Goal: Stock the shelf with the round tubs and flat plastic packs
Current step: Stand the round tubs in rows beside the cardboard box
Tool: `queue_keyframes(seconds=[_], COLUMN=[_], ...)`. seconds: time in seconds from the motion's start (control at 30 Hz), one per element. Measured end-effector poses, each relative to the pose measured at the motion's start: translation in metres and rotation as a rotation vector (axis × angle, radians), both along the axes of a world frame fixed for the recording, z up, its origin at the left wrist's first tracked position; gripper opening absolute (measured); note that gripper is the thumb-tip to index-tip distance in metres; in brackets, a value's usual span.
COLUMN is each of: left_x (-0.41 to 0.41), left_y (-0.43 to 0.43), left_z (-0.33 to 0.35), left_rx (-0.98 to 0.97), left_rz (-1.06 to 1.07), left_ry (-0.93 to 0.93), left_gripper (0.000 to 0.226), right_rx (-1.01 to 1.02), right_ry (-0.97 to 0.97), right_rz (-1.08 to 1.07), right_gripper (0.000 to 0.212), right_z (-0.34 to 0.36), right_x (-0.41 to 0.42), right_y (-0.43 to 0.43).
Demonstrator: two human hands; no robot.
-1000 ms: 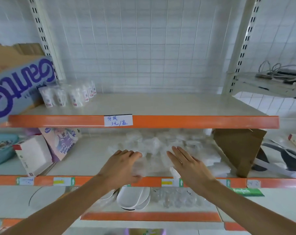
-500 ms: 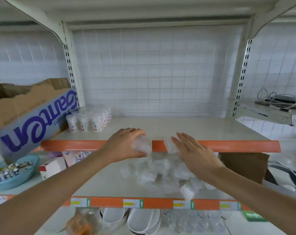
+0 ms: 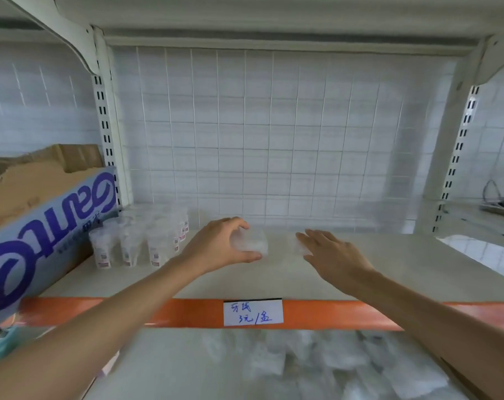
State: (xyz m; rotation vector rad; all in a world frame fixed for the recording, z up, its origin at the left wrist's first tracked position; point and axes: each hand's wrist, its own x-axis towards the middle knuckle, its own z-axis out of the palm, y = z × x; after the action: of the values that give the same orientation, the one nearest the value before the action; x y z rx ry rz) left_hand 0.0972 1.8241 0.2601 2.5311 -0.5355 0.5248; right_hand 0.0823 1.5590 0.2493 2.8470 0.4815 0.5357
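Cream upper shelf (image 3: 360, 272), orange front edge (image 3: 346, 313), handwritten price label (image 3: 253, 312) fixed at centre. Clear round tubs (image 3: 135, 243) are grouped at left rear, just beside a purple-lettered cardboard box (image 3: 42, 235). On the lower shelf (image 3: 169, 368), blurred clear flat packs (image 3: 317, 362) are heaped.

Translucent plastic pack (image 3: 253, 241), matt shelf (image 3: 403, 272)

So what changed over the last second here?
Both hands rose from the pile below to the upper shelf. The left hand now grips a clear pack taken from it; the right hand, fingers straight, carries a second pack. The round tubs and cardboard box stayed put.
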Motion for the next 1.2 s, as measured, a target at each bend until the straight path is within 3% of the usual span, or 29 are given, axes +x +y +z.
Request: queue_keyframes(seconds=[0.17,0.43,0.6,0.67,0.77,0.9,1.0,1.2], left_x=[0.049,0.096,0.108,0.111,0.114,0.114,0.114,0.122], left_y=[0.008,0.001,-0.007,-0.005,0.001,0.006,0.010,0.010], left_z=[-0.010,-0.025,-0.027,-0.027,-0.029,-0.032,-0.034,-0.032], left_rx=[0.002,-0.003,-0.048,-0.057,-0.123,-0.165,-0.173,-0.250], left_rz=[-0.025,-0.016,-0.039,-0.022,-0.003,0.048,0.091,0.043], left_ry=[0.046,0.089,0.096,0.076,0.056,0.016,-0.014,-0.012], left_gripper=[0.069,0.067,0.068,0.069,0.070,0.069,0.067,0.074], right_rx=[-0.012,0.151,0.355,0.575,0.902,0.975,1.018,1.295], right_ry=[0.060,0.156,0.101,0.065,0.234,0.491,0.531,0.709], right_rz=[-0.021,0.014,0.063,0.087,0.067,0.136,0.188,0.262], right_gripper=[0.053,0.055,0.048,0.037,0.022,0.022,0.018,0.026], right_z=[-0.019,-0.023,-0.009,-0.002,0.008,0.012,0.013,0.012], right_x=[0.043,0.058,0.073,0.089,0.114,0.140,0.149,0.155], right_y=[0.004,-0.012,0.000,0.012,0.040,0.072,0.080,0.071])
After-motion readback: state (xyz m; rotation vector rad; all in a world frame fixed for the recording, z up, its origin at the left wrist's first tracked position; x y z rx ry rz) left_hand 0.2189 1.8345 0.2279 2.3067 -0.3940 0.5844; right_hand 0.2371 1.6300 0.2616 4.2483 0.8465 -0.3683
